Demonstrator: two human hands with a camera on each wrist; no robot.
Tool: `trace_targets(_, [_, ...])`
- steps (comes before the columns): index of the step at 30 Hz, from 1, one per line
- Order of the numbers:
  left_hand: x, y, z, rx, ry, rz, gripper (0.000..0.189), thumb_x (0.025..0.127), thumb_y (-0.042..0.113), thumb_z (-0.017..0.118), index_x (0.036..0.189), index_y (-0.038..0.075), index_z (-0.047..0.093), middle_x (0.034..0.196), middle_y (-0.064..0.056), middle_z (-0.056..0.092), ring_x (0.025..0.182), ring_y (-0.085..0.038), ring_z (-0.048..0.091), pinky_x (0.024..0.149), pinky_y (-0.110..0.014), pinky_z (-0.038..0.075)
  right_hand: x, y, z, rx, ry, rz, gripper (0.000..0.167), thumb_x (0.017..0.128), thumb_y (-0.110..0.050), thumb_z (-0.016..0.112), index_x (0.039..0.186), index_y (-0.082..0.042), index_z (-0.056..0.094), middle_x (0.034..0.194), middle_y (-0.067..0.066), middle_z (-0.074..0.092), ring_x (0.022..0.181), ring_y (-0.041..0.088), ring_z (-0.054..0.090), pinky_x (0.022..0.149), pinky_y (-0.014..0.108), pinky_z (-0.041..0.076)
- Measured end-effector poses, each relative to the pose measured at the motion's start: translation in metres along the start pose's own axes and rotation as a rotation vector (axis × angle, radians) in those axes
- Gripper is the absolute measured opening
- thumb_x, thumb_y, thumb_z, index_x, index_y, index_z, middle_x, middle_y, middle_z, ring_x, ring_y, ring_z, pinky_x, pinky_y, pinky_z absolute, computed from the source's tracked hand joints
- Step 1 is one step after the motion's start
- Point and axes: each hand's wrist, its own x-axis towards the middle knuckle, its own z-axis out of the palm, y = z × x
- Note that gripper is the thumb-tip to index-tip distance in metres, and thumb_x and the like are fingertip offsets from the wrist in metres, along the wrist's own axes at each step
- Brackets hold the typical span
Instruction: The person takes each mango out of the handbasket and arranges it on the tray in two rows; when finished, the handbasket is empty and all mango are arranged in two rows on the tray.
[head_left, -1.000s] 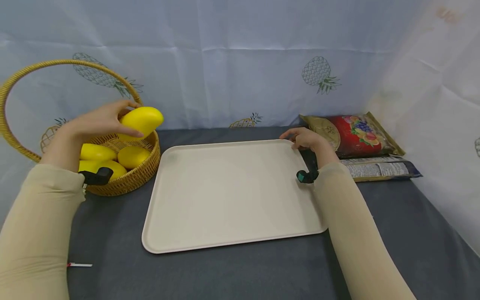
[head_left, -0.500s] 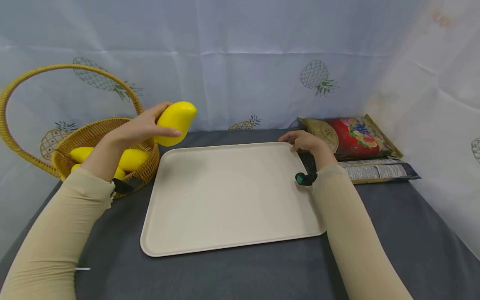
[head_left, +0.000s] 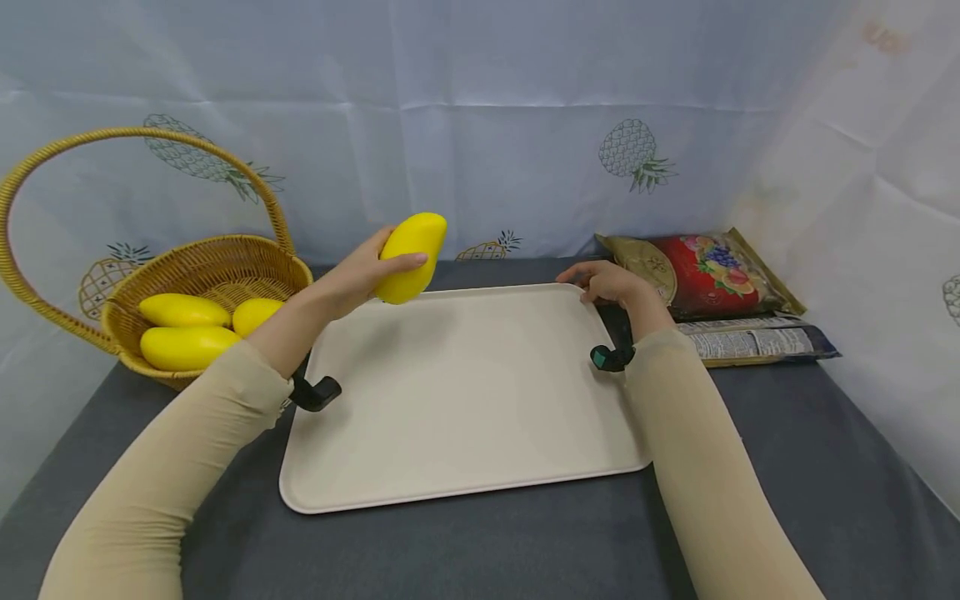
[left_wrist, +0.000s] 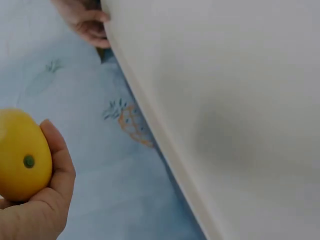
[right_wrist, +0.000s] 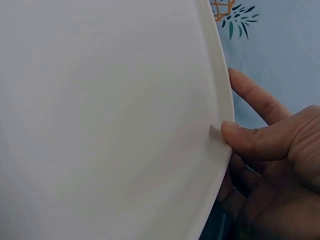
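In the head view, my left hand (head_left: 356,279) grips a yellow mango (head_left: 412,257) above the far left part of a cream tray (head_left: 480,400). The left wrist view shows the mango's green stem spot (left_wrist: 29,161) facing the camera. My right hand (head_left: 613,283) holds the tray's far right corner. In the right wrist view its thumb (right_wrist: 255,142) presses on the rim while other fingers reach around the outside. On the left, a tall-handled wicker basket (head_left: 258,258) contains several more yellow mangoes (head_left: 187,347), partly hidden by my left forearm.
A red and gold food packet (head_left: 712,271) lies on a flatter, dark-edged packet (head_left: 757,340) beyond the tray's right side. Dark grey cloth (head_left: 480,554) covers the table. A pale curtain (head_left: 480,167) with pineapple prints hangs behind.
My left hand has carried the mango rightward from over the basket to over the tray, uncovering more of the basket. My right hand stays at the tray corner.
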Motion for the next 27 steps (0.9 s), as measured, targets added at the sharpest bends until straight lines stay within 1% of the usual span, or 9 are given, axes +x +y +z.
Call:
trace_targets(5, [0.01,-0.004,0.02,-0.083,-0.016,-0.029,0.07,0.096,0.039,0.055,0.153,0.017,0.02,0.133,-0.01,0.042,0.111,-0.023,0.05,0.085,-0.029,0.05,0.0,-0.001,0.001,0.0,-0.001,0.005,0.055,0.091,0.012,0.05,0.142,-0.008,0.051,0.099,0.008,0.056,0.059,0.012,0.038,0.059,0.027,0.037])
trace_targets(8, [0.016,-0.006,0.032,-0.119,-0.028,-0.046,0.07,0.096,0.038,0.056,0.152,0.017,0.021,0.136,-0.01,0.041,0.112,-0.024,0.049,0.085,-0.03,0.05,0.0,-0.001,0.001,-0.001,-0.002,0.002,0.055,0.091,0.012,0.05,0.142,-0.008,0.05,0.096,0.008,0.054,0.059,0.012,0.036,0.06,0.027,0.036])
trace_targets(10, [0.021,-0.009,0.04,-0.146,-0.035,-0.052,0.07,0.095,0.036,0.056,0.152,0.017,0.021,0.138,-0.01,0.041,0.112,-0.024,0.049,0.086,-0.031,0.05,0.0,0.0,0.001,0.0,-0.002,0.001,0.055,0.091,0.012,0.05,0.142,-0.007,0.05,0.097,0.009,0.055,0.062,0.013,0.039,0.061,0.027,0.037])
trace_targets(14, [0.029,-0.013,0.057,-0.21,-0.048,-0.068,0.069,0.095,0.033,0.057,0.152,0.017,0.021,0.14,-0.012,0.04,0.111,-0.025,0.049,0.084,-0.032,0.05,0.001,0.001,0.001,0.0,-0.005,0.001,0.055,0.091,0.012,0.049,0.143,-0.007,0.049,0.103,0.012,0.056,0.07,0.015,0.046,0.064,0.028,0.041])
trace_targets(17, [0.033,-0.015,0.068,-0.254,-0.065,-0.084,0.067,0.094,0.03,0.057,0.15,0.017,0.023,0.14,-0.013,0.04,0.111,-0.024,0.049,0.084,-0.033,0.05,0.003,0.002,0.0,-0.002,-0.001,0.004,0.056,0.09,0.013,0.049,0.143,-0.007,0.049,0.105,0.013,0.056,0.07,0.016,0.046,0.064,0.028,0.041])
trace_targets(19, [0.035,-0.016,0.076,-0.271,-0.081,-0.089,0.066,0.093,0.028,0.056,0.15,0.017,0.024,0.141,-0.013,0.039,0.111,-0.025,0.049,0.084,-0.033,0.05,0.003,0.003,0.0,-0.005,0.003,0.008,0.056,0.09,0.013,0.049,0.143,-0.007,0.049,0.106,0.014,0.056,0.07,0.016,0.046,0.065,0.029,0.041])
trace_targets(22, [0.039,-0.017,0.087,-0.287,-0.095,-0.101,0.065,0.093,0.026,0.055,0.149,0.018,0.024,0.143,-0.013,0.038,0.111,-0.025,0.049,0.085,-0.034,0.049,0.003,0.002,0.001,-0.015,0.011,0.02,0.056,0.09,0.012,0.049,0.143,-0.007,0.049,0.109,0.014,0.056,0.074,0.017,0.049,0.067,0.028,0.044])
trace_targets(23, [0.041,-0.018,0.09,-0.29,-0.096,-0.107,0.065,0.092,0.025,0.056,0.149,0.018,0.025,0.143,-0.013,0.039,0.111,-0.025,0.049,0.085,-0.034,0.048,0.003,0.002,0.002,-0.014,0.012,0.025,0.056,0.09,0.012,0.05,0.143,-0.007,0.049,0.111,0.015,0.055,0.078,0.018,0.051,0.068,0.028,0.045])
trace_targets(27, [0.046,-0.018,0.101,-0.312,-0.084,-0.125,0.066,0.09,0.022,0.057,0.149,0.018,0.027,0.142,-0.013,0.04,0.111,-0.025,0.049,0.085,-0.034,0.048,0.002,0.0,0.003,-0.016,0.018,0.036,0.056,0.09,0.012,0.051,0.142,-0.008,0.05,0.117,0.018,0.055,0.083,0.021,0.052,0.071,0.027,0.048])
